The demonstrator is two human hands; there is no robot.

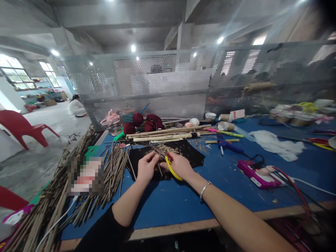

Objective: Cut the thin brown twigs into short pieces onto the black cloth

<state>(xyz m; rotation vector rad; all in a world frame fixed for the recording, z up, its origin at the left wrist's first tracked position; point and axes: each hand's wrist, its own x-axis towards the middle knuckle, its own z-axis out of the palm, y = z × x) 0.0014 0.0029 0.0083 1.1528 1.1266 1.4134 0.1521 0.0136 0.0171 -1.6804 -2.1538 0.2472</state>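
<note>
My right hand [180, 166] is closed round a pair of scissors [173, 171] with yellow and red handles. Their blades point away to the upper left, over a black cloth [195, 157]. Close beside the blades, my left hand [146, 168] pinches what looks like a short thin twig [160, 170], partly hidden by the fingers. Small cut chips [172, 148] lie scattered over the cloth. Left of my left hand, a loose pile of thin brown twigs [112, 171] rests on the blue table [170, 210].
Longer sticks [168, 133] and dark red yarn balls [138, 119] lie behind the cloth. To the right are a blue glue gun [229, 147], a purple power strip [258, 175] with cables and a white cloth [278, 141]. A perforated metal screen [162, 80] stands behind.
</note>
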